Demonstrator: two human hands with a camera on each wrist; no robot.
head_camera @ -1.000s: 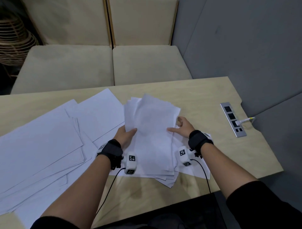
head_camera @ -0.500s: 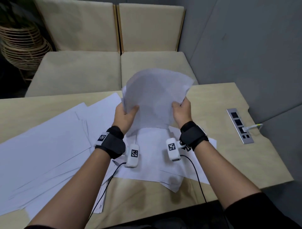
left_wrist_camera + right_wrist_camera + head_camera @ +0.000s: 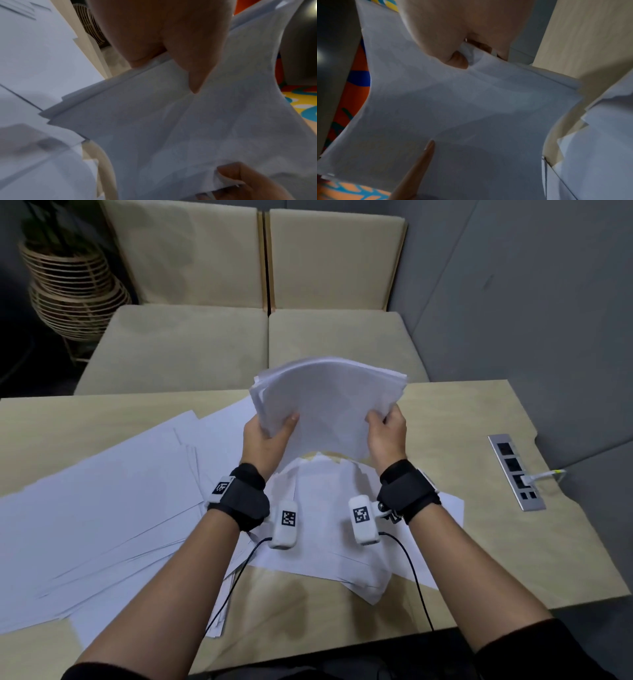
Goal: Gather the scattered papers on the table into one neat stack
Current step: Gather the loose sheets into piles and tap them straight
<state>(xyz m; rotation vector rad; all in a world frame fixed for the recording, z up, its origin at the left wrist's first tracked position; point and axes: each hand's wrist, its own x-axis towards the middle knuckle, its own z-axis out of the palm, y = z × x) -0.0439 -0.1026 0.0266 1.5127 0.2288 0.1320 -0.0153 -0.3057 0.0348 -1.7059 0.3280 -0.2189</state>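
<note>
A bundle of white sheets stands nearly upright above the wooden table, bowed in the middle. My left hand grips its left edge, thumb on the near face. My right hand grips the right edge the same way. In the left wrist view the thumb pinches the bundle; in the right wrist view the thumb presses the paper. More loose sheets lie flat under my wrists. A wide spread of overlapping papers covers the table's left half.
A metal power strip with a white cable plugged in is set into the table at the right edge. Two beige seat cushions sit beyond the table. A wicker basket stands at the far left, and a grey wall lies to the right.
Both hands have lifted the bundle off the table and tipped it upright. Its sheets sit more evenly together than a second ago.
</note>
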